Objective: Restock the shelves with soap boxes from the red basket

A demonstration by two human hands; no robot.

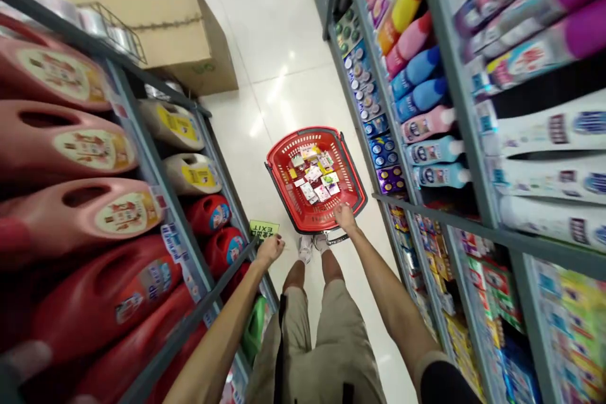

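Observation:
A red shopping basket (310,216) with dark handles is in front of my shoes, near the middle of the head view. Several small white, yellow and green boxes (313,173) lie in a loose pile on its bottom. My right hand (345,217) is over the basket's near right rim, its fingers curled closed. Whatever it may hold is too small to tell. My left hand (271,250) is closed too, out to the left of the basket, beside a shelf edge. Its fingertips are pinched together, and I cannot make out anything between them.
Pink and red detergent bottles (95,145) fill the left shelf. Colourful bottles (419,76) and packs line the right shelf. A large cardboard box (156,28) stands on the floor ahead, at left. A green exit sign (264,228) lies near my left hand.

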